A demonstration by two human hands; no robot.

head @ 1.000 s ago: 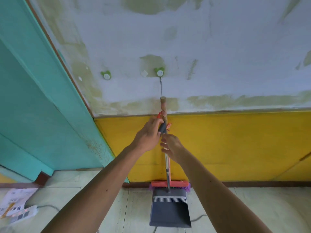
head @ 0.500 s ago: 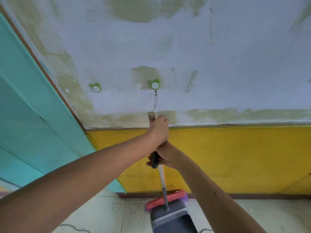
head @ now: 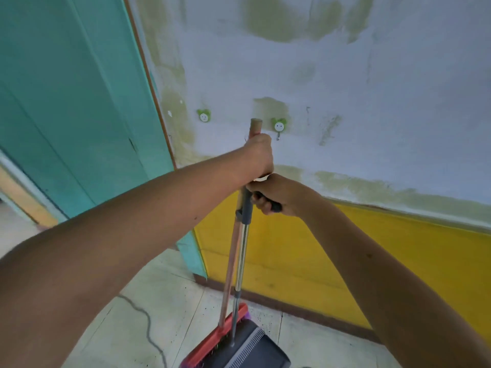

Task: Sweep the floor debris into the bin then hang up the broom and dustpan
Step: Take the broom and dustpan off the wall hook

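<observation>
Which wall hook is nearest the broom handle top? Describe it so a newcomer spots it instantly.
Start at the white upper wall above the yellow lower band, right of the teal door. Two small green-eared round hooks sit there side by side. The right hook is the one, just right of the broom handle tip, with a bare metal prong showing beneath, unlike the left hook.

The dustpan (head: 249,351) looks like matt dark plastic on a shiny metal pole (head: 241,261), the broom (head: 212,343) has a red plastic head and pale wood-like stick, and the wall (head: 372,75) shows rough, patchy, worn paint.
</observation>
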